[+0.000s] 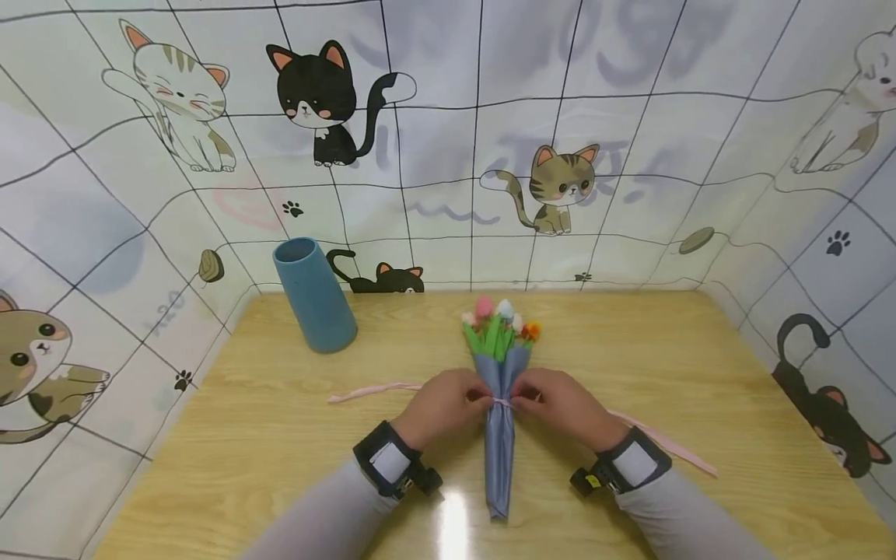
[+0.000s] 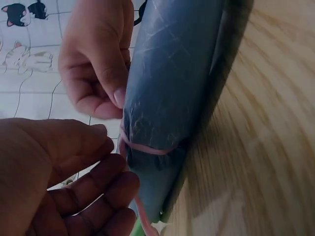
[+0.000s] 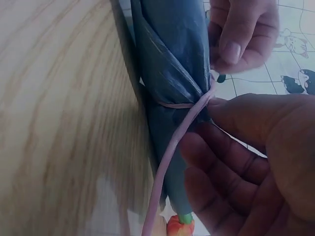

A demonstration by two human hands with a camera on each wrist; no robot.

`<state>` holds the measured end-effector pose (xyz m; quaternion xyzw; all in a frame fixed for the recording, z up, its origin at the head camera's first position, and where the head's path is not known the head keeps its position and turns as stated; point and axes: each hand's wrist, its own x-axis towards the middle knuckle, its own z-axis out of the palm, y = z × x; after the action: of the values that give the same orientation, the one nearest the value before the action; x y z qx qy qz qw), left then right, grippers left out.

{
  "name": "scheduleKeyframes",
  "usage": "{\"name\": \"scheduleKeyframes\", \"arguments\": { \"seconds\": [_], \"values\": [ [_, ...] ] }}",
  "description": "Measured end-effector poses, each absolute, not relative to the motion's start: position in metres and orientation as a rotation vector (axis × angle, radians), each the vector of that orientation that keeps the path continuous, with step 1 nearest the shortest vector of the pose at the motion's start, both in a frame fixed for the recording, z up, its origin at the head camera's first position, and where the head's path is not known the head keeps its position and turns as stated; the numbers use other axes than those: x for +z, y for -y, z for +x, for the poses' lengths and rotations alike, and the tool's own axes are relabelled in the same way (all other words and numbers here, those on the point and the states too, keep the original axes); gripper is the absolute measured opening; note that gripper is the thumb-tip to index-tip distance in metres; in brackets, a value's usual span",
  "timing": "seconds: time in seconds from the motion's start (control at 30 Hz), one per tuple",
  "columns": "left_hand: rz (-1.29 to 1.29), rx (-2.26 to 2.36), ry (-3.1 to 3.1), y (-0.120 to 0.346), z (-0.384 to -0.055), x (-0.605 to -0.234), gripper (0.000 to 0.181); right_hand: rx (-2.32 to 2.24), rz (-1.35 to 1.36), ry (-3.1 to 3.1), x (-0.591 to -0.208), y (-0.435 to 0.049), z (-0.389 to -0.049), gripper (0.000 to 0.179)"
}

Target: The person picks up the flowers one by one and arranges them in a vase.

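Note:
A small bouquet wrapped in blue-grey paper (image 1: 498, 467) lies upright in the head view, its pink, white, blue and orange flowers (image 1: 484, 308) pointing away from me. Round its middle goes a thin pink ribbon (image 3: 170, 152), crossed at the front. My left hand (image 1: 448, 404) pinches the ribbon just left of the crossing. On the other side my right hand (image 1: 563, 406) holds it between thumb and fingers, close against the paper. Loose ribbon ends trail out on both sides. Fingertips partly hide the crossing, so whether it is knotted is unclear.
A blue vase (image 1: 318, 299) stands at the back left of the wooden table (image 1: 630, 334). Cat-printed cloth (image 1: 448, 140) hangs behind the table and along both sides. Each wrist carries a strapped camera (image 1: 388, 463).

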<state>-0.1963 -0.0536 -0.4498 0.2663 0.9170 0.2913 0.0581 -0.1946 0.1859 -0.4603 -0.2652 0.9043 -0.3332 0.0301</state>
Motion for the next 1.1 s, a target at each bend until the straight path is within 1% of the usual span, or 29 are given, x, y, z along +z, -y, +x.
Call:
{"name": "scheduleKeyframes", "arguments": {
  "seconds": [0.2, 0.53, 0.83, 1.1],
  "values": [
    [0.837, 0.727, -2.854, 0.048, -0.195, -0.45, 0.01, -1.022, -0.955, -2.794, -0.464, -0.179, -0.197, 0.007],
    [0.883, 0.696, -2.907, 0.045, -0.199, -0.452, 0.011, -0.949, -1.108, -2.893, -0.466, -0.171, -0.196, 0.007],
    [0.904, 0.729, -2.912, 0.044, -0.201, -0.46, 0.01, -0.889, -1.049, -2.957, -0.474, -0.171, -0.195, 0.008],
    [0.89, 0.773, -2.873, 0.042, -0.202, -0.461, 0.011, -0.839, -0.911, -2.957, -0.474, -0.175, -0.193, 0.013]
  ]
}}
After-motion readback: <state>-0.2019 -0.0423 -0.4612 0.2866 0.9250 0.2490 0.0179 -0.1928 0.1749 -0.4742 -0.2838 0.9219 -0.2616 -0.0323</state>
